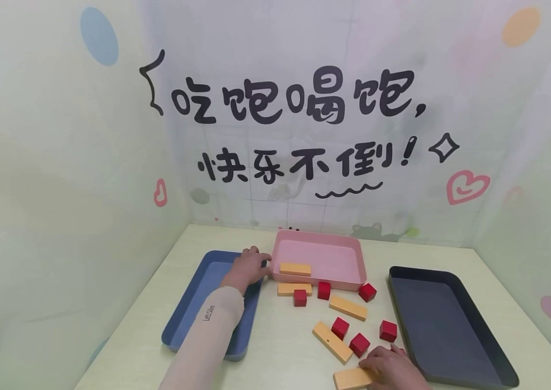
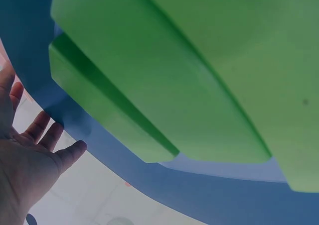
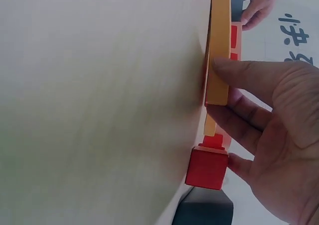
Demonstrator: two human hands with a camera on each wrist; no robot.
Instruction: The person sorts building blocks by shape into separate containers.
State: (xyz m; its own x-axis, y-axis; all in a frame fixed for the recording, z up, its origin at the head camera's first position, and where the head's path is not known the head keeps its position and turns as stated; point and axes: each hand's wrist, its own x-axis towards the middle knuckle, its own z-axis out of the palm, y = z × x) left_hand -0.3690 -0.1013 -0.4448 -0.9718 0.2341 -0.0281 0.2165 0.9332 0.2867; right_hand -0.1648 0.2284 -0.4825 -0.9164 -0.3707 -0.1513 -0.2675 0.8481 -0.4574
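My left hand [image 1: 251, 266] is at the back right corner of the blue tray [image 1: 176, 303], beside the pink tray [image 1: 324, 254]. In the left wrist view, the left hand [image 2: 35, 155] has its fingers spread, with fingertips at the tray's rim; large green shapes [image 2: 164, 85] fill much of that view. At the front right, my right hand [image 1: 392, 368] pinches an orange wooden block [image 1: 352, 378]. The right wrist view shows the thumb on that block [image 3: 219, 46] and fingers behind it. A red cube [image 3: 207, 169] is close to the little finger.
One orange block [image 1: 295, 269] lies in the pink tray. Several red cubes [image 1: 359, 344] and orange blocks [image 1: 332, 342] are scattered between the trays. A dark grey tray [image 1: 451, 319] stands on the right. Printed cloth walls [image 1: 304, 216] enclose the table.
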